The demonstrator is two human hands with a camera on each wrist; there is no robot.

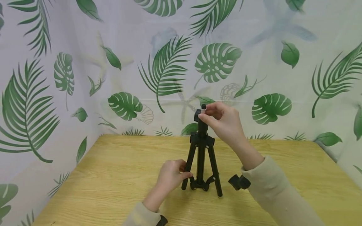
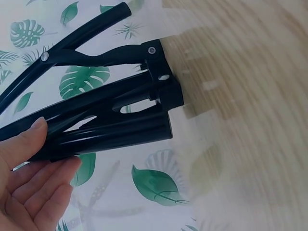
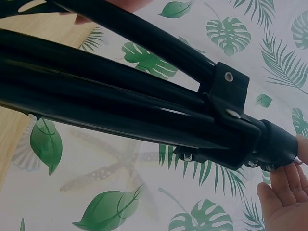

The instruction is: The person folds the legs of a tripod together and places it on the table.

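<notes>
A small black tripod (image 1: 201, 163) stands upright in the middle of the head view, its legs spread a little around a centre column. My left hand (image 1: 169, 175) pinches the lower part of its left leg between thumb and fingers. In the left wrist view, the thumb lies over the black leg tube (image 2: 120, 134) with the fingers beneath. Up at the tripod's top, my right hand (image 1: 226, 123) holds the head between thumb and fingertips, beside a black knob (image 1: 197, 115). The right wrist view shows the fingers at the end of the black collar (image 3: 279, 144); the palm side is partly cut off.
A light wooden table (image 1: 118, 175) lies under the tripod. Behind it and at the sides hangs a white cloth (image 1: 175, 28) printed with green leaves. Black wrist devices (image 1: 239, 182) are strapped at both sleeves.
</notes>
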